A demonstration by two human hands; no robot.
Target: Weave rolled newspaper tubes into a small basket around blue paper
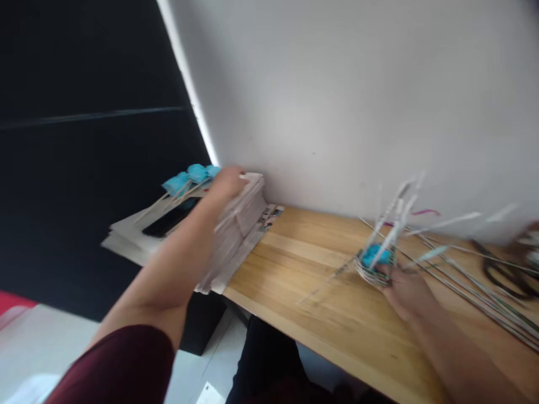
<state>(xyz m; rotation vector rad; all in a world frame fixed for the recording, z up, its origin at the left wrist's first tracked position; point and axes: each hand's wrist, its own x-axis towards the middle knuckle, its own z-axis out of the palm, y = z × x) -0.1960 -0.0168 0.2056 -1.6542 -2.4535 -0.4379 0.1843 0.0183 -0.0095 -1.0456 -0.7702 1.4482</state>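
My left hand point(229, 180) reaches over the far end of a tall stack of paper point(243, 216). It is close to several blue paper flowers point(196, 173) on thin sticks that lie on top; its fingers are blurred, so their grip does not show. In my right hand point(404, 286) is a small woven basket point(370, 275), held by its side just above the wooden table. Loose pale strips point(398, 216) stick up and out from the basket's rim. Something bright blue point(376, 255) sits inside it.
A dark phone point(174, 216) lies on the paper stack. At the right, long thin paper sticks point(471, 292) and black-handled scissors point(505, 275) rest on the wooden table point(290, 269). A white wall point(357, 101) rises behind, and a dark panel point(92, 168) borders the left.
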